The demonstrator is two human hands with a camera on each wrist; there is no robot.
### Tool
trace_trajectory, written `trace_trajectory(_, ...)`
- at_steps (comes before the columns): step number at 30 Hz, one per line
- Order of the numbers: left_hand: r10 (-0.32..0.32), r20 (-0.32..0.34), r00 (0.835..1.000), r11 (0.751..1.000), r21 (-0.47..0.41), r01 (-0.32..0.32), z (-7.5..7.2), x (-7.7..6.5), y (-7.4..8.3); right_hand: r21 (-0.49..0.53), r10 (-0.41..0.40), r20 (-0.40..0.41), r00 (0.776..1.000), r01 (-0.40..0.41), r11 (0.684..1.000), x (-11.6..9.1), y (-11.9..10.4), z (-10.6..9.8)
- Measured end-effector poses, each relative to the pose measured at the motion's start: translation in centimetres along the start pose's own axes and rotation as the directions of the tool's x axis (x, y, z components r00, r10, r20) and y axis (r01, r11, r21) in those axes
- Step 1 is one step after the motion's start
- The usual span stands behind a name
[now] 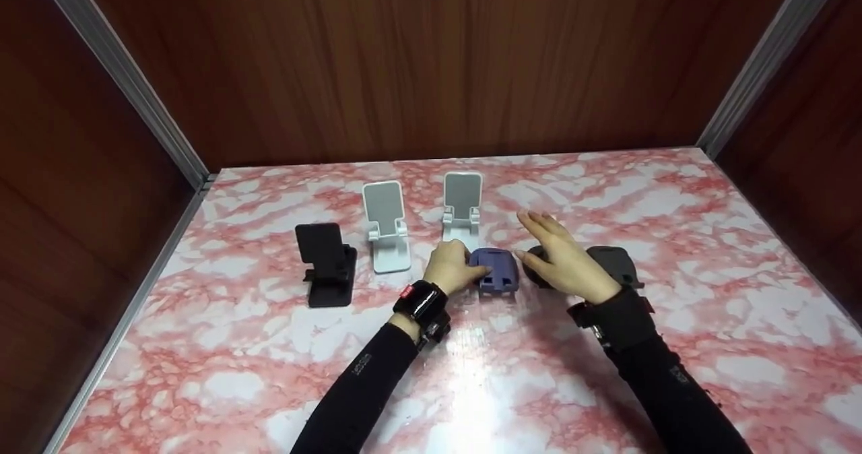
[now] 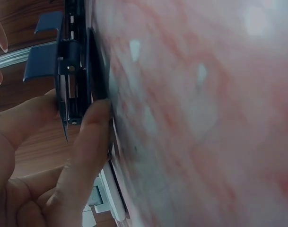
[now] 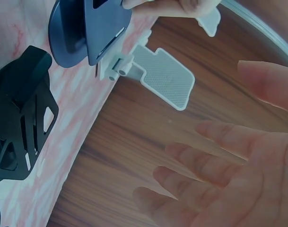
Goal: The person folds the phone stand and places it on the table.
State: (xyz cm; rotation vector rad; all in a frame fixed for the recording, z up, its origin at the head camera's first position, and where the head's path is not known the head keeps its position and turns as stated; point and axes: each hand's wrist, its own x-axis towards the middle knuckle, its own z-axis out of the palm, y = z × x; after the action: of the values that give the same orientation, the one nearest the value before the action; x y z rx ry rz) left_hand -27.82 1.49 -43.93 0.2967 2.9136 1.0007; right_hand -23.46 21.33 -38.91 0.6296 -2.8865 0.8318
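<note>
My left hand [image 1: 451,269] pinches the left side of a folded purple-blue phone stand [image 1: 498,265] at the middle of the table. Seen in the left wrist view, thumb and finger close round the stand's edge [image 2: 61,85], low over the tabletop. My right hand [image 1: 572,265] hovers just to its right, fingers extended and holding nothing. Below and behind that hand are two folded black phone stands: one [image 1: 535,272] is partly hidden by the hand, the other [image 1: 613,262] shows beyond the wrist. The right wrist view shows a black stand [image 3: 28,127] with slots in its plate.
Two white phone stands stand unfolded at the back, one left of centre [image 1: 385,215] and one behind my left hand [image 1: 462,195]. An unfolded black stand [image 1: 322,252] is farther left. Wooden panels [image 1: 458,63] enclose the red-and-white marbled table [image 1: 236,373] behind and at both sides.
</note>
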Motion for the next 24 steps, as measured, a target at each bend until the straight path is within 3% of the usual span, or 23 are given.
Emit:
trace_trajectory(10,-0.005,-0.028,1.0,0.987,0.161,0.009,0.3,0.0,0.0,0.002,-0.007,0.021,1.0,0.007,1.0,0.0,0.0,0.2)
trace_trajectory(16,0.004,-0.026,1.0,0.987,0.163,0.0,0.1,-0.1,0.1,0.0,0.007,0.034,0.999,-0.007,1.0,0.0,0.1,0.1)
trace_trajectory(20,0.05,-0.103,0.993,0.981,0.194,-0.029,-0.7,0.1,0.2,0.002,0.005,0.034,0.999,-0.005,1.0,0.0,0.1,0.0)
trace_trajectory(24,0.143,-0.232,0.962,0.968,0.233,-0.088,-1.9,0.9,0.2,-0.002,0.012,0.044,0.999,-0.012,1.0,0.0,0.0,-0.1)
